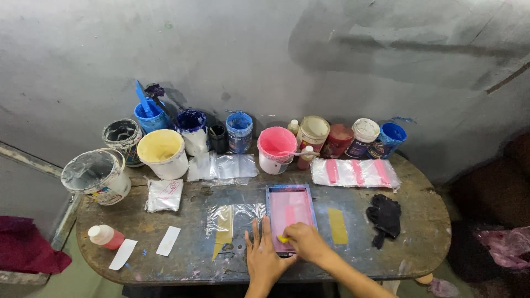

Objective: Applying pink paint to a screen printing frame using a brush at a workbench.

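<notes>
A small blue-framed screen (289,209) with a pink mesh lies flat on the worn wooden table (419,243). My left hand (264,256) rests open and flat on the table against the frame's lower left corner. My right hand (305,241) is over the near end of the screen and grips a small yellow scraper (283,239) pressed on the mesh. A clear plastic sheet with a yellow strip (225,223) lies just left of the frame, and another yellow strip (337,225) lies to its right.
Several paint tubs line the wall: a yellow one (162,152), a pink one (276,148), blue ones (239,131), a grey one (98,174). Clear bags with pink stripes (355,173), a black rag (385,216), a small red bottle (106,236) and white paper slips (168,241) lie about.
</notes>
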